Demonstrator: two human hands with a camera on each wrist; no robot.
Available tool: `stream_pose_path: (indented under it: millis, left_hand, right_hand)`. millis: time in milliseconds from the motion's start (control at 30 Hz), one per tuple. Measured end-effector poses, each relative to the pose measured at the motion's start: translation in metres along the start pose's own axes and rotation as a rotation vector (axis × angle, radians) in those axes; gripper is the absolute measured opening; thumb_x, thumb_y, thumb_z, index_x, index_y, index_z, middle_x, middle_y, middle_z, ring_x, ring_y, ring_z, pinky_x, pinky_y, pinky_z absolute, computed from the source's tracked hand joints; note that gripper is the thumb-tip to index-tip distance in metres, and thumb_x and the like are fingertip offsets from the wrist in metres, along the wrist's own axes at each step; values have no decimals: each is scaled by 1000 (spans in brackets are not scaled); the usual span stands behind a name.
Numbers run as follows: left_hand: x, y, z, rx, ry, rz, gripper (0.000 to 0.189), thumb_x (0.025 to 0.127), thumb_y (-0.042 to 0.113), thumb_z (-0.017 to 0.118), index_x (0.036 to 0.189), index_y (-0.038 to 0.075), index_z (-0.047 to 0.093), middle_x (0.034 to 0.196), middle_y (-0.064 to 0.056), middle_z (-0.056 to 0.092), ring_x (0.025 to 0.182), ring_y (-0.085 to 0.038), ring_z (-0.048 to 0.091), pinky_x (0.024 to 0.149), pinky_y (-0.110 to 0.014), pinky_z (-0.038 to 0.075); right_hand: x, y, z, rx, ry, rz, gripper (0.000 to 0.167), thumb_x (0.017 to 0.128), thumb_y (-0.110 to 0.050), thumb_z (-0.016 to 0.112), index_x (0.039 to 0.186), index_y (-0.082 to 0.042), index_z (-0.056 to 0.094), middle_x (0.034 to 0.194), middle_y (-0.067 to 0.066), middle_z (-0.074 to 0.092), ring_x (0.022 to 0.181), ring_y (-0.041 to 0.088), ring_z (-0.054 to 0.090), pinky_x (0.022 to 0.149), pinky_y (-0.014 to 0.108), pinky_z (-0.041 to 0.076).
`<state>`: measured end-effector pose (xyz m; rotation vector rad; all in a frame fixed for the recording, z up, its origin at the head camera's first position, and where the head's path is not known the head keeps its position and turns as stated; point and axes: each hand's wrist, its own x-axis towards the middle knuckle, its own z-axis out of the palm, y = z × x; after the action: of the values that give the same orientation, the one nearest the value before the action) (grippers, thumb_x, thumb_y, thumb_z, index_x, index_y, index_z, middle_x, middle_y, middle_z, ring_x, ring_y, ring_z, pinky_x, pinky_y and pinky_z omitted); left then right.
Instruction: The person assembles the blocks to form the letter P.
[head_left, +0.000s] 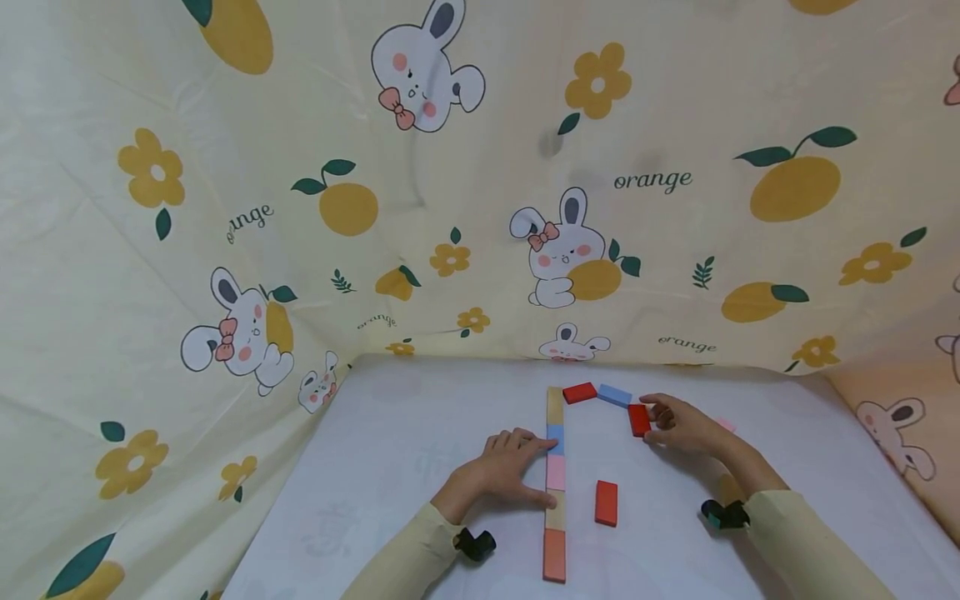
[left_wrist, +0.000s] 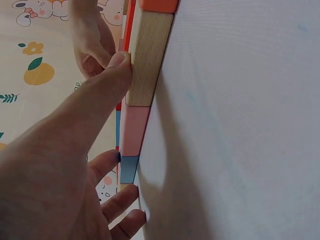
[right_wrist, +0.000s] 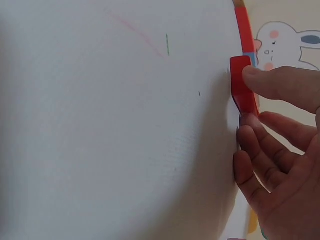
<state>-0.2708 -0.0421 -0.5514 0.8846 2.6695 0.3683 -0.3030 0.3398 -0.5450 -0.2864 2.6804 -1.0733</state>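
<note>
One row of blocks [head_left: 555, 472] touches the loosely extended left hand [head_left: 510, 468]; the right hand [head_left: 686, 427] pinches a red block [head_left: 637, 422].

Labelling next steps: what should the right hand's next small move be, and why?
Probably settle the red block against the end of the far blue block. The right hand pinches it right beside that end, and the far blue block follows another red block in a short row, so this one looks like the next piece.
</note>
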Motion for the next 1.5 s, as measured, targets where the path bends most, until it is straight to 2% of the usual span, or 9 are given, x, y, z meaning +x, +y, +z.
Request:
stream_pose_path:
  millis: [267,533,767,900,1167,1367,1500]
  left_hand:
    - [1,-1,-1,3,0,-4,98,85,77,75,168,44,33,163,1,40,142,-22,38,121,-52,32]
    - [-1,0,-3,2,-5,-10,98,85,76,76,167,43,34,163,1,40,141,-21,39,120,-52,33]
    - [-3,1,-4,-11,0,-4,97,85,74,77,167,42,36,162,1,41,141,-22,39,120,-52,33]
    - [-3,-1,-3,-7,10,11,97,86,75,77,167,41,36,161,1,42,142,-22,39,120,-51,33]
    - [0,-5,2,-4,16,29,98,86,77,75,167,43,34,161,2,41,142,-21,38,119,-51,33]
    - [0,-4,1,-2,13,33,97,86,77,74,167,43,34,161,2,41,142,-21,38,119,-51,33]
    - [0,-3,1,6,8,39,97,86,78,73,168,43,34,161,2,41,141,-20,38,119,-50,33]
  right_hand:
    - [-15,-2,-9,-29,70,-23,61,97,-15,79,150,2,53,121,18,64,110,33,60,90,44,59]
    - [-34,13,-23,-84,175,-41,57,99,-19,78,148,1,56,117,14,67,105,30,62,80,28,55]
    - [-52,27,-35,-125,242,-57,49,98,-16,80,140,2,63,117,17,68,102,29,62,76,25,53]
    - [-59,34,-41,-134,261,-38,47,99,-17,80,138,4,64,114,17,68,101,30,61,73,25,52]
    - [-65,50,-48,-151,256,67,62,102,-38,75,141,8,58,124,30,60,107,40,57,77,38,53]
    - [-66,58,-54,-133,226,122,64,99,-29,79,139,14,54,123,37,59,107,46,58,84,52,58]
    - [-66,60,-54,-117,202,173,64,99,-28,78,137,16,51,121,37,59,107,48,58,87,57,57]
